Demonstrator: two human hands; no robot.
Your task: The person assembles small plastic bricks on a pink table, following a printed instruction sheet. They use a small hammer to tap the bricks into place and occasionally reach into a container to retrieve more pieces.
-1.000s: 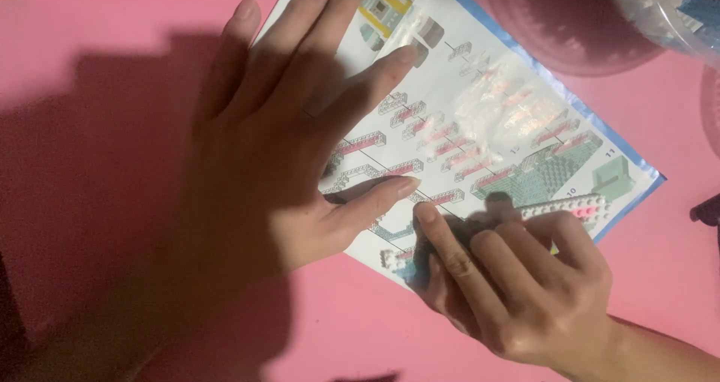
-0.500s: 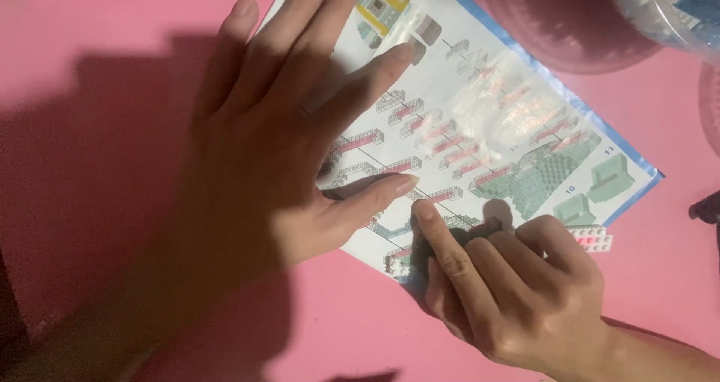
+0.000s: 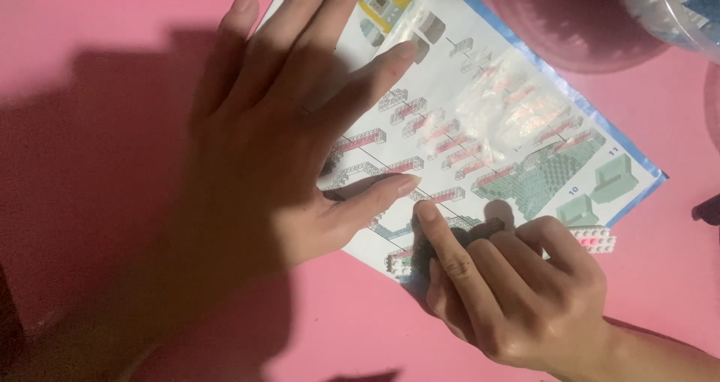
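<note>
A glossy building-brick instruction sheet (image 3: pixel 495 119) with a blue edge lies tilted on the pink table (image 3: pixel 112 29). My left hand (image 3: pixel 277 142) lies flat on its left part, fingers spread, pressing it down. My right hand (image 3: pixel 510 299) rests at the sheet's lower edge, forefinger stretched out and touching a drawing near my left thumb, the other fingers curled. A small white-and-pink studded brick piece (image 3: pixel 592 239) pokes out by my right knuckles; whether the hand grips it is unclear.
A pink round bowl (image 3: pixel 577 22) stands at the top right, with a clear plastic container (image 3: pixel 667 7) of pieces beside it. A dark object (image 3: pixel 706 209) sits at the right edge. My hands cast a broad shadow over the left of the table.
My right hand has shifted slightly right and down along the sheet's lower edge, uncovering the small studded piece. My left hand stays flat on the sheet.
</note>
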